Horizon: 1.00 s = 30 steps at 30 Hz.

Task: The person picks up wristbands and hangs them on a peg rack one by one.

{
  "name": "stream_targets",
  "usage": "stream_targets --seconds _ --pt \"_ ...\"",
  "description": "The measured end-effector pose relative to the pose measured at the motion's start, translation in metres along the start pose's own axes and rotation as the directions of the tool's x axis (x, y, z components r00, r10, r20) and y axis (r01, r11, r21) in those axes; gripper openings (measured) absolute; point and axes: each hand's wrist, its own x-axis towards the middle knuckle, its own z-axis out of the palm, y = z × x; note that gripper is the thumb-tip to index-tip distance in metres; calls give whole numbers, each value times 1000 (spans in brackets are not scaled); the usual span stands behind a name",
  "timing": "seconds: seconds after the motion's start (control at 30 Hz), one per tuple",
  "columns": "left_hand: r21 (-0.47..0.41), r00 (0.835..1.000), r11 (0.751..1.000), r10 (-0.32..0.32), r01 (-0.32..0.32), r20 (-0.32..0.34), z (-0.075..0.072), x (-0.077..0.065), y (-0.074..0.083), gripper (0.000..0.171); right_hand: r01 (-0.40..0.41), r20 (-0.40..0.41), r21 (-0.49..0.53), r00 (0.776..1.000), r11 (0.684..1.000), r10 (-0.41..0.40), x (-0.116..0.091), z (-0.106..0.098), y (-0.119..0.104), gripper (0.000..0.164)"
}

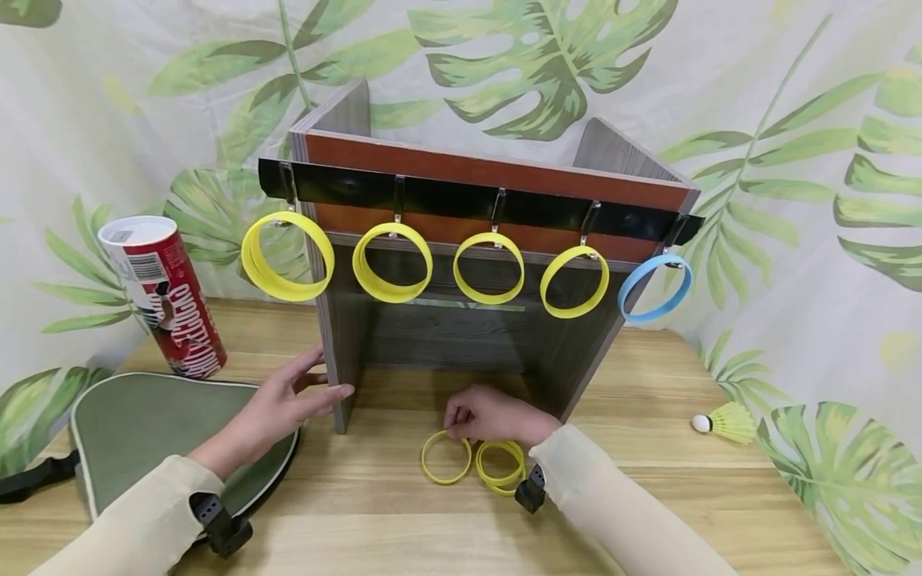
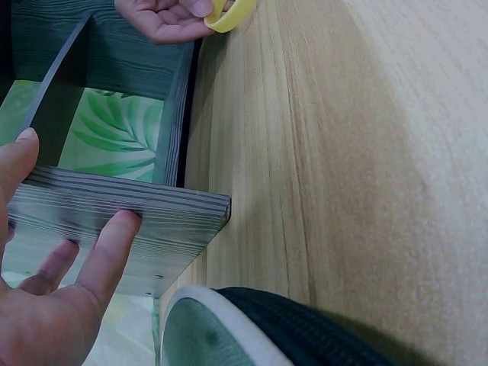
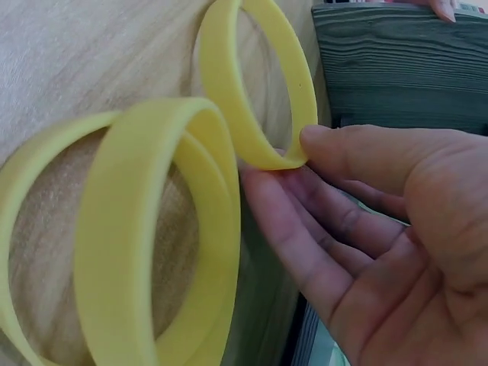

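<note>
My right hand point(image 1: 479, 412) pinches a yellow silicone wristband point(image 3: 221, 84) between thumb and fingertips, just above the table. Beside it lie overlapping yellow wristbands point(image 3: 114, 229). On the left, my left hand point(image 1: 277, 404) holds the side panel point(image 2: 114, 206) of a grey wooden shelf unit, thumb on the inner side and fingers against the outer face. A black strip point(image 1: 446, 190) with several metal hooks crosses the unit's upper front. Yellow wristbands point(image 1: 392, 264) hang from most hooks; a blue wristband point(image 1: 654, 290) hangs from the rightmost.
A red-and-white can point(image 1: 166, 296) stands at the left behind a green bag point(image 1: 158, 428) with white piping. To the right lies a yellow shuttlecock point(image 1: 727, 422). The wooden table point(image 1: 389, 528) backs onto a leaf-print cloth point(image 1: 778, 96).
</note>
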Motion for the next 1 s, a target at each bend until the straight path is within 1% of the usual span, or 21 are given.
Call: stream_targets --seconds 0.17,0.33,0.37,0.57,0.73,0.87,0.93,1.0 --pt "-7 1000 1000 1 -1 -3 0 0 -1 77 12 27 4 1000 1000 -13 -3 -4 -2 13" --pt "-2 1000 1000 5 -5 -4 -1 0 -1 76 -5 39 65 999 998 3 -6 -7 -10 17" --pt "-2 1000 1000 5 -5 -4 -1 0 -1 76 4 36 67 999 998 -7 -7 -7 -12 17" --pt "-19 1000 1000 7 -7 -6 0 0 0 75 90 -15 48 996 995 -89 -12 -7 -26 18" --pt "-8 1000 1000 17 -17 -7 0 2 1 75 97 -59 57 994 994 -93 -18 -9 -39 18" --pt "7 1000 1000 9 -8 -8 0 1 2 76 117 -103 49 988 992 -112 -24 -12 -47 19" --pt "12 1000 1000 5 -4 -9 0 0 2 76 125 -132 49 984 991 -117 -27 -14 -51 19" --pt "12 1000 1000 2 -2 -10 0 -1 1 76 130 -167 73 979 989 -117 -29 -15 -56 19"
